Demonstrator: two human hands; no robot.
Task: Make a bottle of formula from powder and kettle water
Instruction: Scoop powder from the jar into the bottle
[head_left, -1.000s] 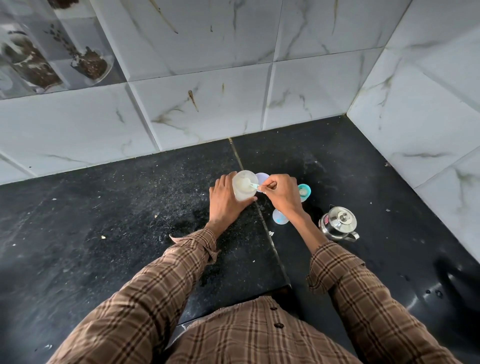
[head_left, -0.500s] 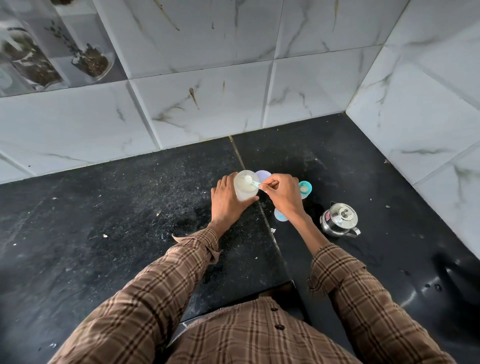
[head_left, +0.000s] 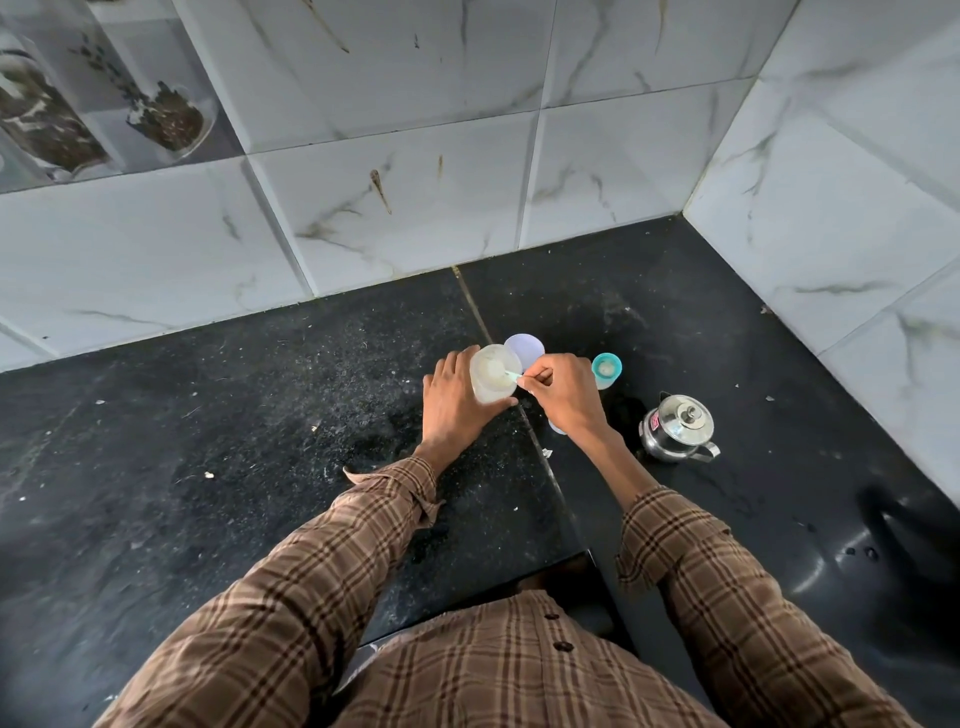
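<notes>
Left hand (head_left: 457, 410) wrapped around translucent powder jar (head_left: 493, 379) on the black surface (head_left: 260, 441). Right hand (head_left: 563, 397) pinching teal scoop (head_left: 511, 375) inside jar. Teal-rimmed bottle (head_left: 606, 370) and steel kettle (head_left: 678, 427) standing right.

Brown plaid sleeves (head_left: 322, 571), black counter (head_left: 208, 415), seemingly teal-rimmed cup (head_left: 607, 368), white marbled tiles (head_left: 415, 208).

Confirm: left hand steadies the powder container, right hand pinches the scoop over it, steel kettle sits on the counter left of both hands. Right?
Not quite. The head view shows the steel kettle to the right of both hands. The rest holds: left hand steadies the powder container, right hand pinches the scoop over it.
</notes>
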